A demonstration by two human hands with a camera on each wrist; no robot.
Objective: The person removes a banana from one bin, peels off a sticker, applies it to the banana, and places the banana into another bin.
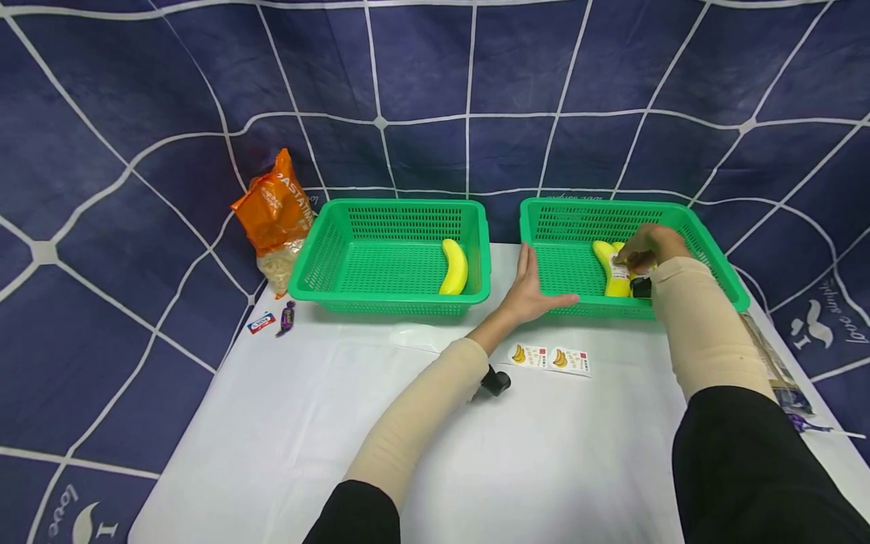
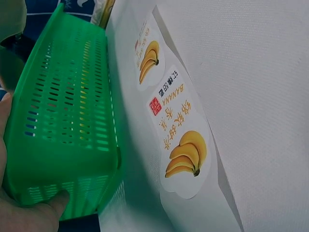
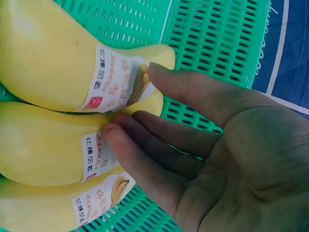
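Several yellow bananas (image 1: 607, 261) with paper labels lie in the right green basket (image 1: 598, 202). My right hand (image 1: 646, 245) reaches over its front wall onto them. In the right wrist view three bananas (image 3: 43, 63) lie side by side, and my right hand (image 3: 133, 104) touches their labels (image 3: 113, 79) with thumb and fingertips, gripping nothing. My left hand (image 1: 526, 291) rests flat against the basket's near left corner, fingers straight and thumb along the front wall. The left wrist view shows that basket (image 2: 63, 121), my thumb (image 2: 34, 215) at its base, and two banana stickers (image 2: 181, 140) on the white table.
The left green basket (image 1: 394, 202) holds one plain banana (image 1: 454, 266). An orange snack bag (image 1: 275, 208) stands at its left, with two small wrapped candies (image 1: 261, 323) in front. Two stickers (image 1: 552, 357) lie before the right basket. Printed paper (image 1: 775, 363) hangs at the table's right edge.
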